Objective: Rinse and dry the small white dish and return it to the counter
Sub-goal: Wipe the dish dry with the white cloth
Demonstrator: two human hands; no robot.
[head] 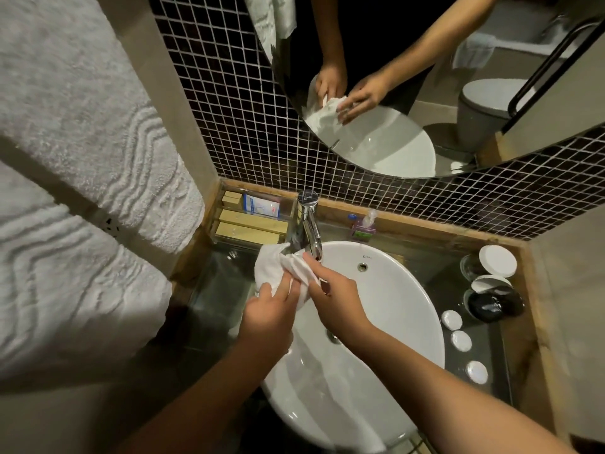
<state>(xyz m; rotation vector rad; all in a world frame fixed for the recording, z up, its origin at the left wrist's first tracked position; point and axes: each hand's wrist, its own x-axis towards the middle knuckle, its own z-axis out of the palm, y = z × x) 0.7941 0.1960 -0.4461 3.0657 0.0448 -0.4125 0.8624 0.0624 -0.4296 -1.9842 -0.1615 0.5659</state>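
The small white dish cannot be made out on its own: where it would be, a bunched white cloth (pixel 281 271) fills both hands, so its orientation and long axis cannot be told. The left hand (pixel 270 311) cups the cloth from below and the left, fingers curled up around the bundle. The right hand (pixel 337 298) closes on the cloth from the right, its fingertips (pixel 309 258) pinching folds near the top. Whether either hand touches a dish inside the fabric is hidden.

The bundle is held over the back left rim of the oval white ceramic basin (pixel 402 309), just in front of the chrome tap (pixel 309 224), whose spout reaches forward over the bowl. No water stream is visible.

On the dark glass surface (pixel 484 352) to the right of the basin lie three small round white lids or dishes (pixel 461 340) in a row, apart from one another. Behind them stand a dark rounded jar (pixel 494 304) and a glass with a white round cover (pixel 497 261). A clear tray of wooden boxes (pixel 252 226) sits at the back left corner, beside the tap. The round mirror (pixel 425 93) above reflects both hands on the cloth.
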